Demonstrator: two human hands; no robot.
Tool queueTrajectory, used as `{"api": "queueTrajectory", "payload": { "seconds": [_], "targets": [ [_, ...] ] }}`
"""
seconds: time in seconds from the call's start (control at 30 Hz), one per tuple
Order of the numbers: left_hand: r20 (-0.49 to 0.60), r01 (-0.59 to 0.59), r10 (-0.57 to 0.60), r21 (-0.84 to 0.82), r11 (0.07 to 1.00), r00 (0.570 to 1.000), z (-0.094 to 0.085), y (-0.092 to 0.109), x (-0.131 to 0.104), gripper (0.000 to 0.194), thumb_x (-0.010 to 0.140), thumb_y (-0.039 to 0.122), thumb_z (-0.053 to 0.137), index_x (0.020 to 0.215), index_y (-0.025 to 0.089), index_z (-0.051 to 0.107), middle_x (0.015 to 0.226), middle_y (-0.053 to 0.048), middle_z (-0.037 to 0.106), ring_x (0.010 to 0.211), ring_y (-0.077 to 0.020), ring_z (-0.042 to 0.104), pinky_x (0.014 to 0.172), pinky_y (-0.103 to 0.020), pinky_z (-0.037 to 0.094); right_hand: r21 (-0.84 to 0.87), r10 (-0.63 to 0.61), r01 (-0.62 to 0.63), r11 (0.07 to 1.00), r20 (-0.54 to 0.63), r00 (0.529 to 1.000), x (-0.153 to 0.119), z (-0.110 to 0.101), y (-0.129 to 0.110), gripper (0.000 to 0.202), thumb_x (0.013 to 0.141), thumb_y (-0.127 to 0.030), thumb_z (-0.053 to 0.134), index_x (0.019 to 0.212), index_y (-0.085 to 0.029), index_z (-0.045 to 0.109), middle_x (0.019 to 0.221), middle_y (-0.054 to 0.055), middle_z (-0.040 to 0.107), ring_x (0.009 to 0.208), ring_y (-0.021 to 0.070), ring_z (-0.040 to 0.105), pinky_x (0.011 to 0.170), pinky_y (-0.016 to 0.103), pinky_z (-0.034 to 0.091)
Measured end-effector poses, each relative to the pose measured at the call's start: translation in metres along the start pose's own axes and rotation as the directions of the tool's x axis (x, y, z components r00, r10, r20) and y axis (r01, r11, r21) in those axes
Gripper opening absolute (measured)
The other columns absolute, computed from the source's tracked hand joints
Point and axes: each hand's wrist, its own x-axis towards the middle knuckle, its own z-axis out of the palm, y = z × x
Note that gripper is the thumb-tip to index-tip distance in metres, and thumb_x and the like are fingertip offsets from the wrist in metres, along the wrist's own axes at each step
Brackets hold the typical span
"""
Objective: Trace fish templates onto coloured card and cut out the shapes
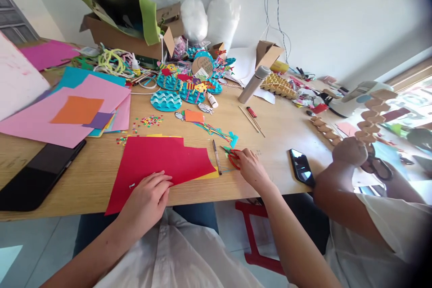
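My left hand (148, 195) lies with its fingers flat on the lower right part of a red sheet of paper (155, 157). The sheet has a stepped cut at its upper right, and yellow paper (211, 173) peeks out from under it. My right hand (251, 166) has its fingers on the red handles of a pair of scissors (233, 158), which rest on the table with the blades pointing left. Between the red sheet and the scissors lies a pen (216, 157). A scrap of green paper sits by the blades.
Colourful paper strips (219, 134), blue wavy crafts (166, 101), a steel flask (254, 84) and a phone (301, 167) lie beyond my hands. Stacked coloured paper (76, 108) and a black tablet (37, 175) are at left. At right, a co-worker's hand (349, 152) holds a wavy cardboard piece (373, 114).
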Motion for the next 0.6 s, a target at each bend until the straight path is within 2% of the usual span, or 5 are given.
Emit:
{"api": "queueTrajectory", "payload": {
  "seconds": [0.1, 0.2, 0.3, 0.47, 0.6],
  "targets": [
    [-0.116, 0.043, -0.043, 0.0, 0.999, 0.992, -0.009, -0.001, 0.002, 0.023, 0.089, 0.013, 0.046, 0.094, 0.018, 0.068, 0.098, -0.006, 0.075, 0.099, -0.0214, 0.068, 0.088, -0.037, 0.057, 0.081, 0.033, -0.032, 0.996, -0.013, 0.999, 0.0, -0.006, 0.005, 0.043, 0.077, 0.002, 0.041, 0.112, -0.014, 0.061, 0.101, 0.015, 0.061, 0.095, 0.0256, 0.058, 0.083, 0.034, 0.043],
    [-0.216, 0.039, -0.03, 0.041, 0.998, 0.976, -0.021, -0.001, 0.002, 0.02, 0.088, 0.012, 0.049, 0.1, 0.018, 0.064, 0.1, -0.006, 0.075, 0.096, -0.0209, 0.07, 0.087, -0.035, 0.057, 0.301, 0.116, -0.082, 0.95, -0.096, 0.989, -0.005, -0.018, 0.008, 0.033, 0.082, -0.005, 0.04, 0.108, -0.015, 0.057, 0.104, 0.016, 0.061, 0.095, 0.0251, 0.059, 0.082, 0.037, 0.045],
    [-0.224, 0.028, -0.007, 0.093, 0.995, 0.975, -0.03, 0.0, 0.0, 0.022, 0.087, 0.009, 0.049, 0.105, 0.017, 0.06, 0.105, -0.006, 0.074, 0.098, -0.0197, 0.07, 0.088, -0.033, 0.056, 0.653, 0.143, -0.082, 0.753, -0.041, 0.989, -0.014, -0.038, 0.0, 0.018, 0.089, -0.024, 0.044, 0.104, -0.019, 0.052, 0.099, 0.011, 0.065, 0.083, 0.0212, 0.061, 0.074, 0.036, 0.047],
    [-0.178, -0.096, 0.123, 0.153, 0.984, 0.976, -0.03, 0.003, -0.009, 0.025, 0.085, 0.001, 0.046, 0.101, 0.014, 0.06, 0.118, -0.011, 0.07, 0.112, -0.0211, 0.065, 0.101, -0.033, 0.05, 0.919, -0.088, -0.193, 0.343, 0.236, 0.968, -0.038, -0.071, -0.027, 0.034, 0.086, -0.053, 0.057, 0.088, -0.02, 0.054, 0.074, 0.002, 0.059, 0.065, 0.0142, 0.052, 0.059, 0.028, 0.042],
    [-0.088, -0.192, 0.208, 0.165, 0.967, 0.974, -0.019, 0.0, -0.025, 0.044, 0.084, -0.003, 0.045, 0.122, 0.013, 0.058, 0.128, -0.011, 0.066, 0.124, -0.0222, 0.058, 0.108, -0.036, 0.045, 0.9, -0.341, -0.354, 0.256, 0.427, 0.838, -0.055, -0.076, -0.038, 0.047, 0.09, -0.064, 0.046, 0.077, -0.019, 0.05, 0.064, 0.001, 0.055, 0.061, 0.0134, 0.051, 0.06, 0.028, 0.041]
  ]
}}
